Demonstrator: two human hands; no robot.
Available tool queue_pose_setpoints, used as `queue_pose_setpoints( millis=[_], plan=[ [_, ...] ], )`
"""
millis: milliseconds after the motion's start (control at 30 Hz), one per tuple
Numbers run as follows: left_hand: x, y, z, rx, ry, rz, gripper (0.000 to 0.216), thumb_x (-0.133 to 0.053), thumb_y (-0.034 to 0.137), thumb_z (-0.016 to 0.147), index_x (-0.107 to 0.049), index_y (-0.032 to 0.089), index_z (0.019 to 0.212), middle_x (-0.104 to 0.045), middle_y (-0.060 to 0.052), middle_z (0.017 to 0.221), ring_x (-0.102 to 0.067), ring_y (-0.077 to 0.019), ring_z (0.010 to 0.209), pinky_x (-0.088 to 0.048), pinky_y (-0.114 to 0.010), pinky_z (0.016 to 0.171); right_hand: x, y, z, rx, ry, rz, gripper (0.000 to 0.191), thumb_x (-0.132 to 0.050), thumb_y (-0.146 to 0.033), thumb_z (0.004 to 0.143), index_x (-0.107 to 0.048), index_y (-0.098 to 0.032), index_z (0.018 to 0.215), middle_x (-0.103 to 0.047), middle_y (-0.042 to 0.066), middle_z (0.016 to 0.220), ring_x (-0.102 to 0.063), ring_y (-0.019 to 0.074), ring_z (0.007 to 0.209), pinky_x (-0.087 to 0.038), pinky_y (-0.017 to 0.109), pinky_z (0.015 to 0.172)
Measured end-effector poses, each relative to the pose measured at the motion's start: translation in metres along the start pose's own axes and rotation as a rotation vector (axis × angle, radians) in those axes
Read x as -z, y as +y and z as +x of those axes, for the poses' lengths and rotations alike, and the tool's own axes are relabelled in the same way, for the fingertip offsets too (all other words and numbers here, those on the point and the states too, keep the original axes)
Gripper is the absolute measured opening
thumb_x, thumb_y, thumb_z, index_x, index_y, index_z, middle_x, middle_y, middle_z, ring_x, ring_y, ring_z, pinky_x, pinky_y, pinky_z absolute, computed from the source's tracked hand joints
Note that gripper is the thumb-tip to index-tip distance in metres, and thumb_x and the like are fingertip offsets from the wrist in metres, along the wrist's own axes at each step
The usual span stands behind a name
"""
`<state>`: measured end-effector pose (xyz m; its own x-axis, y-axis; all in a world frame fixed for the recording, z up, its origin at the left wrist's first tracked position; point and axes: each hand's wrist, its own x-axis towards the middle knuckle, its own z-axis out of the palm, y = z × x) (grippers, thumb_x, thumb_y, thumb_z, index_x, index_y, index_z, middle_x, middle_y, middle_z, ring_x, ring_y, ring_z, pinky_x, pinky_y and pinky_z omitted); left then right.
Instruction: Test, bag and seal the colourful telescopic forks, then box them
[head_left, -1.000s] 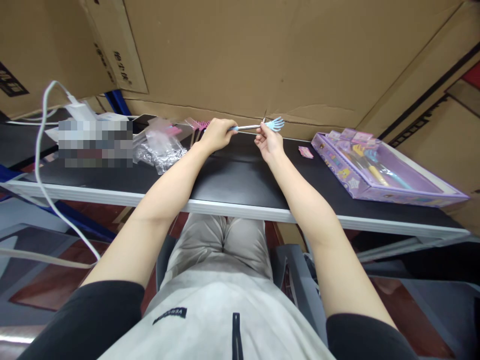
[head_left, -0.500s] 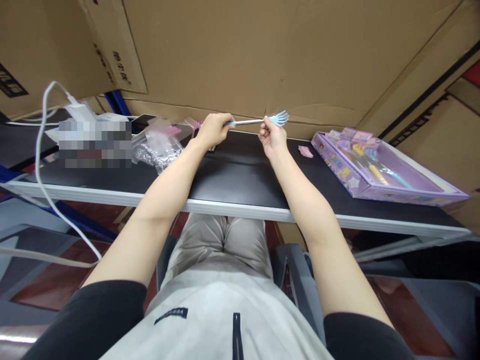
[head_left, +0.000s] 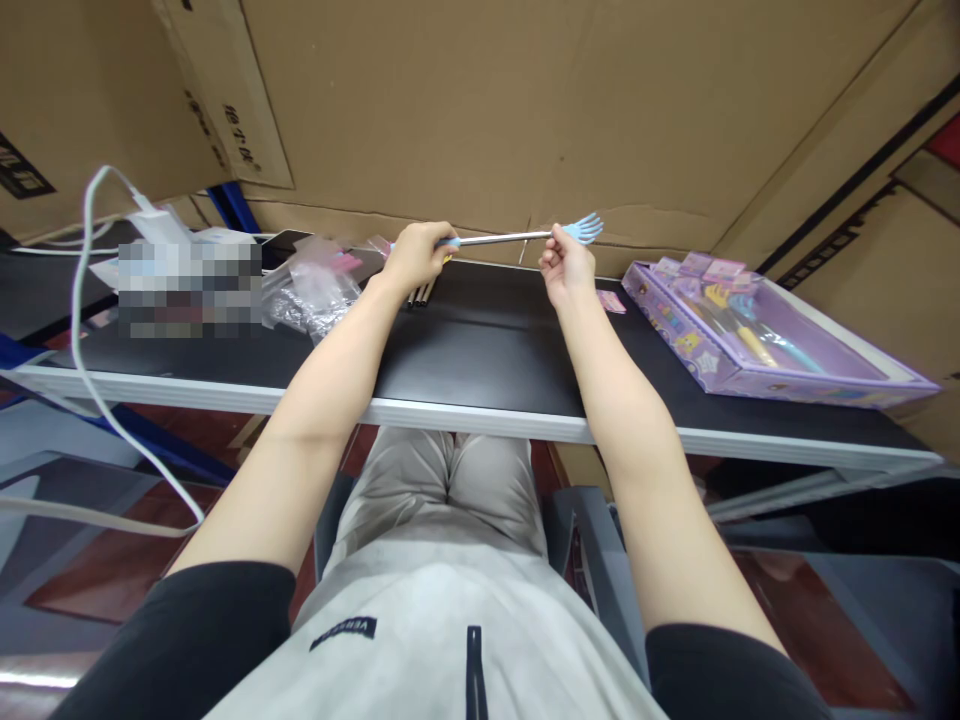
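A telescopic back scratcher [head_left: 502, 238] with a light blue hand-shaped head and a thin metal rod stretches level between my hands above the black tabletop. My left hand [head_left: 415, 255] is wrapped around its blue handle, most of which is hidden in the palm. With thumb and fingers my right hand [head_left: 568, 268] pinches the neck just below the blue head [head_left: 585, 229]. Beneath my left hand, several dark rods [head_left: 422, 293] lie on the table, partly covered. A small pink card [head_left: 611, 301] lies just right of my right wrist.
At the right stands an open purple display box [head_left: 780, 365] with yellow and blue back scratchers inside. Clear plastic bags [head_left: 322, 290] lie on the left, near a white cable [head_left: 79, 290]. Cardboard walls [head_left: 562, 110] close off the table's back.
My hands have moved apart, the right hand to the right and the left hand slightly left. More of the back scratcher's metal rod shows between them.
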<state>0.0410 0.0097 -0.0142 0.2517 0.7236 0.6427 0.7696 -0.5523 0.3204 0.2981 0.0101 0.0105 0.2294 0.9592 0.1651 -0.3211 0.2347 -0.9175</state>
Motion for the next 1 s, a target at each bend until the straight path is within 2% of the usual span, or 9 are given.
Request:
queue_pose_setpoints(
  millis=[167,300,400,533,733,800,933,1000],
  plan=[
    [0.011,-0.006,0.001,0.02,0.016,0.008,0.022,-0.06,0.024,0.094,-0.078,0.023,0.107,-0.082,-0.009,0.105,-0.072,-0.0299,0.108,-0.056,-0.043,0.1,0.017,-0.014,0.016,0.038,0.121,-0.018,0.042,-0.089,-0.043,0.09,-0.056,-0.023,0.074,-0.049,-0.009,0.059,-0.053,0.0062,0.052,-0.045,0.018,0.052],
    [0.018,-0.009,0.009,0.011,-0.002,0.0,0.017,-0.065,0.025,0.096,-0.078,0.025,0.106,-0.083,-0.009,0.107,-0.073,-0.0301,0.108,-0.055,-0.044,0.1,0.03,-0.017,0.032,0.066,0.17,0.013,0.047,-0.085,-0.052,0.094,-0.054,-0.023,0.073,-0.048,-0.009,0.059,-0.046,0.0047,0.048,-0.041,0.017,0.048],
    [0.026,-0.01,0.015,0.04,-0.034,0.014,0.013,-0.068,0.026,0.097,-0.077,0.024,0.106,-0.083,-0.008,0.107,-0.073,-0.0295,0.109,-0.055,-0.044,0.101,0.04,-0.016,0.046,0.068,0.16,0.019,0.049,-0.085,-0.043,0.095,-0.048,-0.023,0.069,-0.045,-0.009,0.059,-0.043,0.0039,0.049,-0.039,0.016,0.049],
    [0.041,-0.017,0.016,0.072,-0.06,0.015,0.016,-0.067,0.03,0.101,-0.077,0.021,0.109,-0.083,-0.006,0.104,-0.071,-0.0278,0.11,-0.054,-0.043,0.1,0.051,-0.014,0.06,0.101,0.16,-0.005,0.051,-0.085,-0.035,0.093,-0.043,-0.023,0.066,-0.044,-0.007,0.061,-0.046,0.0075,0.054,-0.043,0.021,0.054],
    [0.045,-0.043,-0.006,0.074,0.001,0.009,0.014,-0.064,0.028,0.094,-0.077,0.027,0.099,-0.083,-0.006,0.099,-0.073,-0.0298,0.106,-0.057,-0.044,0.097,0.064,-0.02,0.063,0.194,0.098,-0.118,0.059,-0.085,-0.027,0.087,-0.032,-0.023,0.064,-0.038,-0.008,0.063,-0.045,0.0082,0.056,-0.035,0.023,0.057],
    [0.043,-0.049,-0.013,0.065,0.025,0.015,0.014,-0.064,0.029,0.091,-0.077,0.027,0.097,-0.083,-0.006,0.097,-0.073,-0.0296,0.104,-0.058,-0.043,0.097,0.067,-0.023,0.06,0.183,0.127,-0.105,0.058,-0.086,-0.024,0.086,-0.032,-0.023,0.064,-0.038,-0.009,0.062,-0.042,0.0074,0.055,-0.033,0.023,0.056],
    [0.043,-0.05,-0.02,0.065,0.035,0.04,0.014,-0.064,0.029,0.09,-0.077,0.026,0.095,-0.084,-0.007,0.101,-0.074,-0.0294,0.102,-0.058,-0.044,0.099,0.075,-0.026,0.062,0.112,0.275,0.009,0.049,-0.071,-0.019,0.098,-0.034,-0.022,0.065,-0.039,-0.009,0.063,-0.037,0.0038,0.05,-0.033,0.021,0.054],
    [0.044,-0.05,-0.02,0.085,0.026,0.047,0.014,-0.063,0.028,0.091,-0.077,0.026,0.096,-0.083,-0.007,0.102,-0.074,-0.0298,0.103,-0.058,-0.044,0.1,0.081,-0.025,0.067,0.115,0.273,-0.005,0.049,-0.069,-0.022,0.1,-0.034,-0.022,0.065,-0.039,-0.008,0.062,-0.038,0.0034,0.049,-0.033,0.021,0.055]
  ],
)
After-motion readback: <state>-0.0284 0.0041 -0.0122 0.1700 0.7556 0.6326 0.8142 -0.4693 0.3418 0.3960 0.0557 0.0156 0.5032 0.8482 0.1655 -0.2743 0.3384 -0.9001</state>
